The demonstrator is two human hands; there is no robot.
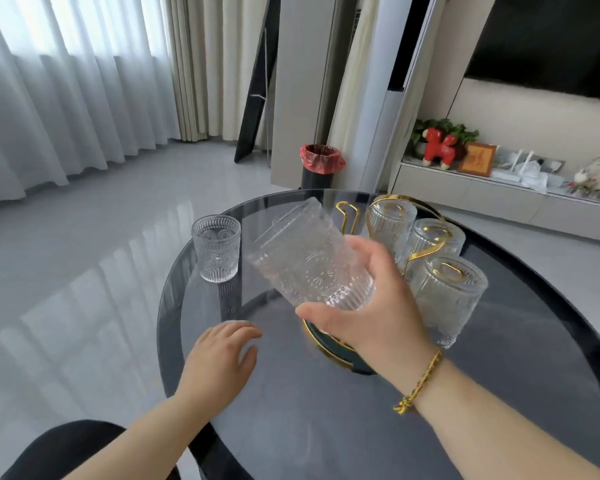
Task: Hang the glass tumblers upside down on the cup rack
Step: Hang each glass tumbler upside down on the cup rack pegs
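My right hand (371, 306) grips an embossed glass tumbler (302, 258), tilted in the air just left of the gold cup rack (426, 252). Three tumblers hang upside down on the rack's prongs: a far one (390, 220), a middle one (433, 239) and a near one (447, 296). One bare gold prong (347, 216) stands behind the held glass. Another tumbler (216, 248) stands upright near the table's far left edge. My left hand (219, 362) rests flat on the tabletop, holding nothing.
The round dark glass table (291, 410) ends close to the left of the upright tumbler. The rack's gold-rimmed base (321, 344) sits under my right wrist. A black bin with a red liner (321, 166) stands on the floor beyond the table.
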